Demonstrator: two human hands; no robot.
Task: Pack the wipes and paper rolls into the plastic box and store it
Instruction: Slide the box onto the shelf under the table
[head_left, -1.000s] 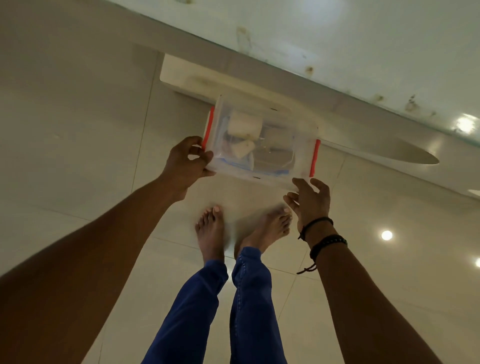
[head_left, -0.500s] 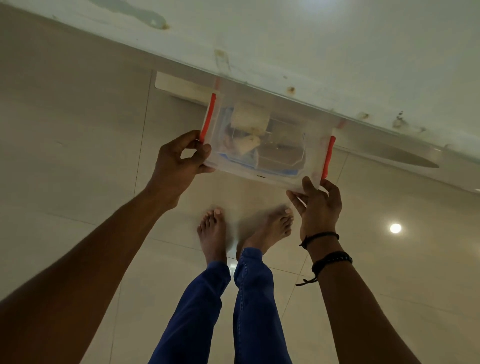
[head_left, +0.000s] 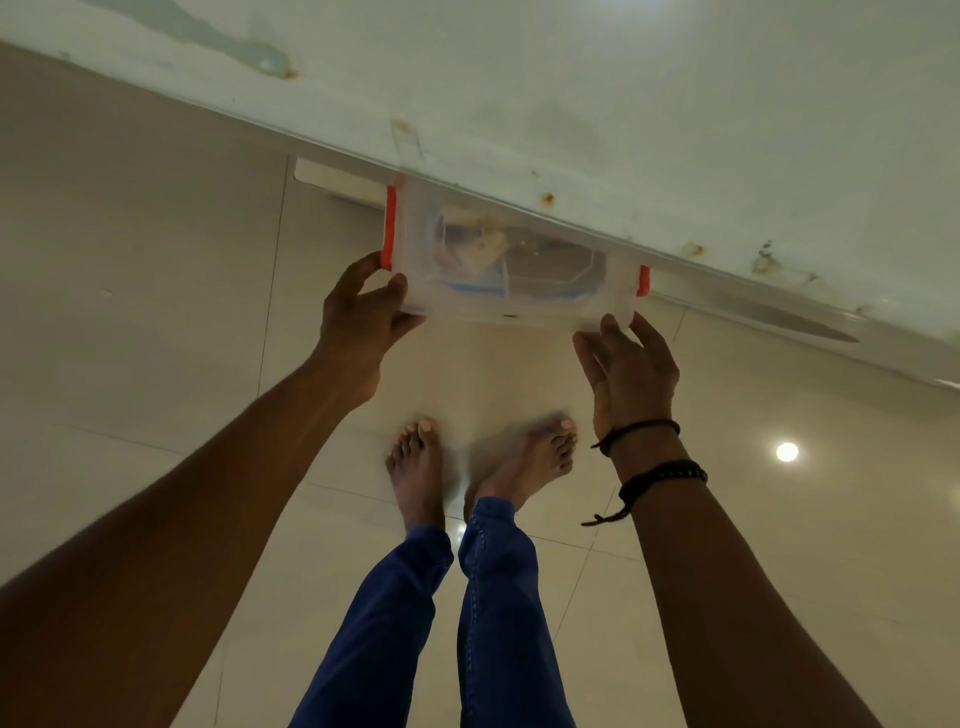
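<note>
A clear plastic box (head_left: 524, 307) with red side latches (head_left: 388, 228) is held level above the floor, its far half hidden under the edge of a white tabletop (head_left: 623, 114). Through the box's lid I make out a white paper roll (head_left: 485, 244) and a blue-edged wipes pack (head_left: 470, 286). My left hand (head_left: 363, 322) grips the near left corner just below the red latch. My right hand (head_left: 626, 364) cups the near right corner, thumb and fingers on either side of it.
Beige floor tiles (head_left: 156, 312) spread below. My bare feet (head_left: 415, 467) and blue trouser legs stand right under the box. A ceiling light reflects off the floor (head_left: 787, 452) at the right. A white bar (head_left: 337, 179) shows under the tabletop's edge.
Both hands have pushed the box away from me, farther under the tabletop's edge, so more of it is hidden. My right hand shifted from under the edge to the corner.
</note>
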